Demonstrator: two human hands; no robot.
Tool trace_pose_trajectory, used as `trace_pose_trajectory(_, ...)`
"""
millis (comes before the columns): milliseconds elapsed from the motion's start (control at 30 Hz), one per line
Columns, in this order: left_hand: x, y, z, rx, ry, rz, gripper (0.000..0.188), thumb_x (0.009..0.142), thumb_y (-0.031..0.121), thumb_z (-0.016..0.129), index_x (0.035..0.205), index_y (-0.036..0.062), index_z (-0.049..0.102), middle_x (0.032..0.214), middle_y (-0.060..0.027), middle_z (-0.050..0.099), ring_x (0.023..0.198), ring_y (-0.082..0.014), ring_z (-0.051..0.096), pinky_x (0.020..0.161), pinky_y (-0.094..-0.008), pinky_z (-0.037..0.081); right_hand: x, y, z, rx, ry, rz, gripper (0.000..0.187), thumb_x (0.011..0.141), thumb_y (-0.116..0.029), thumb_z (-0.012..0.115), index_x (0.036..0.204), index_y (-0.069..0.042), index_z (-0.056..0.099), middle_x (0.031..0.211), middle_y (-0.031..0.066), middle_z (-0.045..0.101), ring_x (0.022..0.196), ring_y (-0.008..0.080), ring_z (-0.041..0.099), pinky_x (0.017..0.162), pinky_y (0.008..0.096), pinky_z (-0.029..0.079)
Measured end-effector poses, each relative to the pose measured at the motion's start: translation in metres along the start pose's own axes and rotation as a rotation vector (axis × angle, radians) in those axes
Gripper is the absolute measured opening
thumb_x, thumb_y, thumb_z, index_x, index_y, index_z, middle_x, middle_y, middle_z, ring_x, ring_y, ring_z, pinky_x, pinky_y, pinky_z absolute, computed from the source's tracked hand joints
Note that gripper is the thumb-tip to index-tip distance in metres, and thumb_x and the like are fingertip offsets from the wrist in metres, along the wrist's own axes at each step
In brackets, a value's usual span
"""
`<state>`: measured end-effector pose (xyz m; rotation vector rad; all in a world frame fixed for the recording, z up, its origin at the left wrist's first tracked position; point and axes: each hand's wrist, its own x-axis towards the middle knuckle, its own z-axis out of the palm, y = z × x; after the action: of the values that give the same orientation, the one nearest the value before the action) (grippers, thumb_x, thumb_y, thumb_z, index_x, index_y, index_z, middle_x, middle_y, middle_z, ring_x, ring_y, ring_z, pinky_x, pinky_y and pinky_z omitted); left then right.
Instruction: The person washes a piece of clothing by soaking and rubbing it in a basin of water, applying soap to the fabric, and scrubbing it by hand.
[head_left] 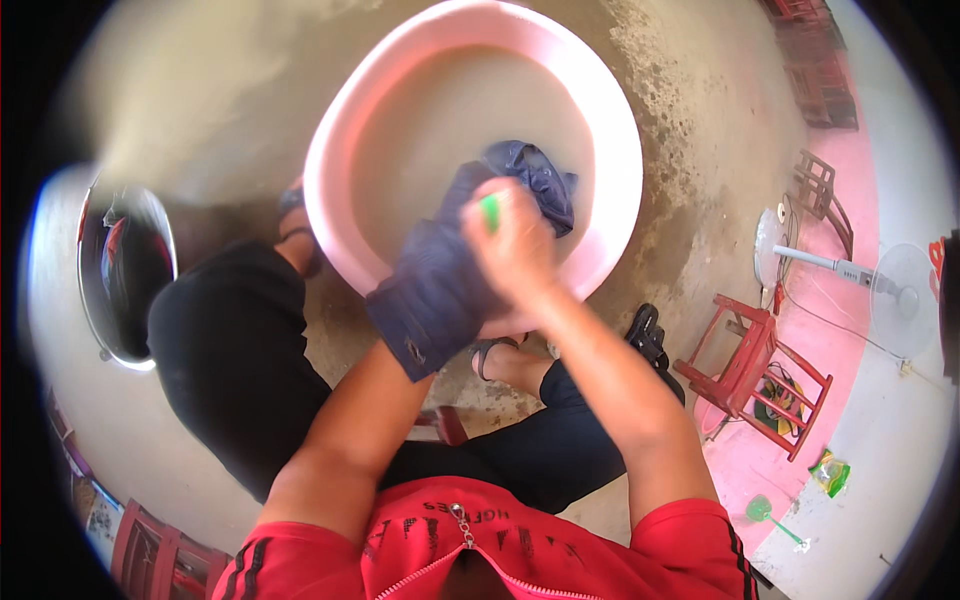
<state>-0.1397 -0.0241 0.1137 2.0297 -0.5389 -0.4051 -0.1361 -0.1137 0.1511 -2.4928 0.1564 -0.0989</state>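
A pink basin (620, 150) of cloudy water stands on the floor before me. Over its near side I have a dark blue garment (430, 285), which covers my left hand and wrist like a sleeve; a buttonhole shows at its near edge. More wet dark cloth (540, 185) lies bunched at the right inside the basin. My right hand (510, 245) presses against the garment, fingers closed round a small bright green object (490, 213). Motion blur and the fingers hide most of that object. The fingers of my left hand are out of sight under the cloth.
At the left sits a round metal tub (130, 355) with dark contents. To the right are a red wooden stool (740, 365), a standing fan (900, 295), its cable and a green fly swatter (762, 508). The concrete floor (690, 250) is wet beside the basin.
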Motion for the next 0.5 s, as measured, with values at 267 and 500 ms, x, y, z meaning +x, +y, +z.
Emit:
trace_pose_trajectory(267, -0.026, -0.004, 0.005, 0.097, -0.013, 0.064, 0.032, 0.088, 0.033, 0.056, 0.105, 0.0074, 0.062, 0.108, -0.0120, 0.062, 0.101, -0.0246, 0.058, 0.083, -0.0381, 0.048, -0.012, -0.016, 0.012, -0.033, -0.041, 0.025, 0.030, 0.077, -0.016, 0.060, 0.105, -0.012, 0.051, 0.101, 0.0165, 0.054, 0.089, 0.0381, 0.058, 0.075, 0.0474, 0.049)
trace_pose_trajectory(500, -0.026, -0.027, -0.008, 0.172, 0.022, 0.140, 0.033, 0.089, 0.034, 0.054, 0.106, 0.0078, 0.062, 0.109, -0.0122, 0.062, 0.102, -0.0249, 0.057, 0.083, -0.0384, 0.048, -0.006, -0.039, -0.022, -0.102, -0.293, -0.069, 0.030, 0.082, -0.025, 0.062, 0.106, -0.009, 0.053, 0.102, 0.0192, 0.055, 0.090, 0.0386, 0.061, 0.083, 0.0478, 0.049)
